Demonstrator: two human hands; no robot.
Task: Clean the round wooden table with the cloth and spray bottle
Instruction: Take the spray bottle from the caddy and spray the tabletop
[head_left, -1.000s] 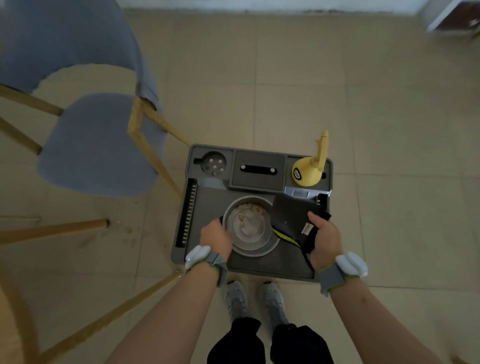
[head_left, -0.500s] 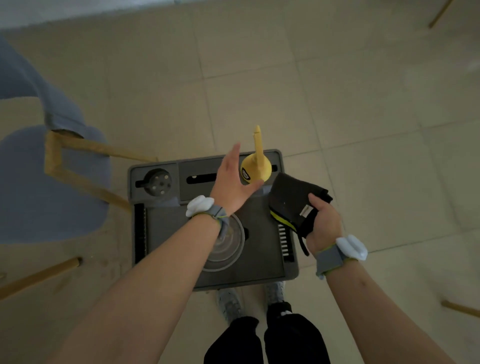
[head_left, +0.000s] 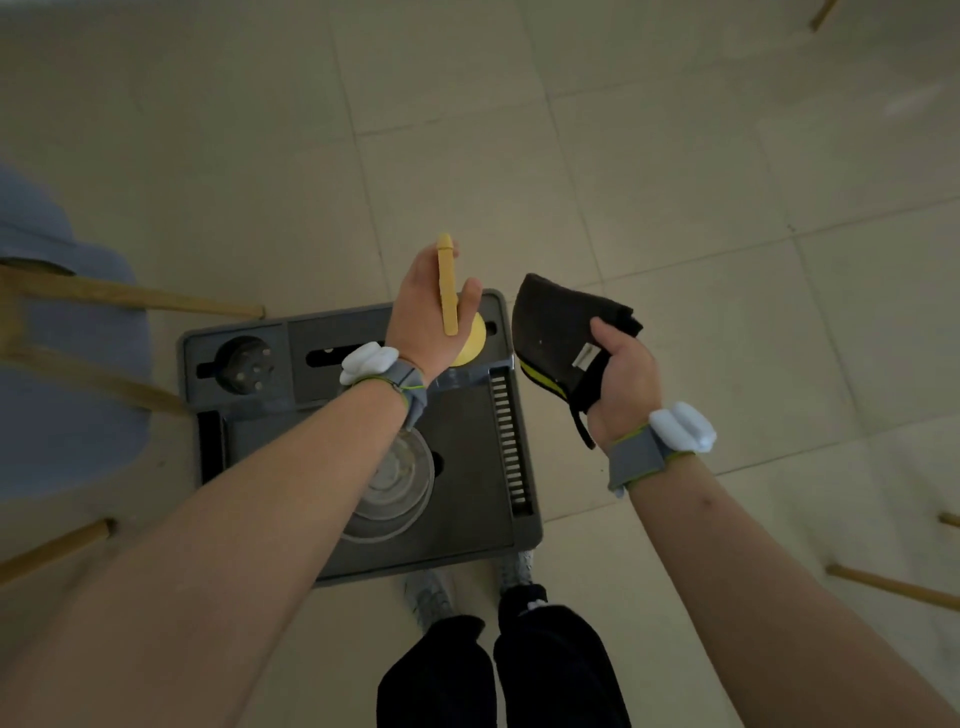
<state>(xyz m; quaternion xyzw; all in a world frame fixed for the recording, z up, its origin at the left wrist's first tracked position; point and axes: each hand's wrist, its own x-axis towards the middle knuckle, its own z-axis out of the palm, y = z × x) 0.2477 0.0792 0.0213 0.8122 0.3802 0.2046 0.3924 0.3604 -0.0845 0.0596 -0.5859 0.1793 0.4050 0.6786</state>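
Nearest the camera, the person's dark-trousered legs and shoes (head_left: 514, 569) are standing at the near edge of a grey tray (head_left: 467, 519) that is sitting on the tiled floor (head_left: 675, 156). A metal bowl (head_left: 400, 483) is lying in the tray's main well, partly hidden by the left forearm crossing above it.

Further out, the right hand (head_left: 621, 384) is holding the cloth (head_left: 558, 332), dark and folded with a yellow-green stripe, clear of the tray and off its right edge; the fingers are wrapping it firmly, thumb on top. The left hand (head_left: 426, 317) is reaching to the tray's far right corner, where the bottle (head_left: 457, 317), yellow with a tall upright lever, is sitting. The fingers are curling round the lever and neck, thumb on the right side, closing on it; whether the bottle is already leaving the tray I cannot tell.

A blue chair (head_left: 62, 364) with wooden legs is standing to the left. The round table itself is not appearing in view.

By my judgement this is the gathering step: cloth in hand, bottle being taken. The next move is calling for a secure grip on the bottle's neck, a straight lift out of its recess, and a turn toward the table before any spraying or wiping.
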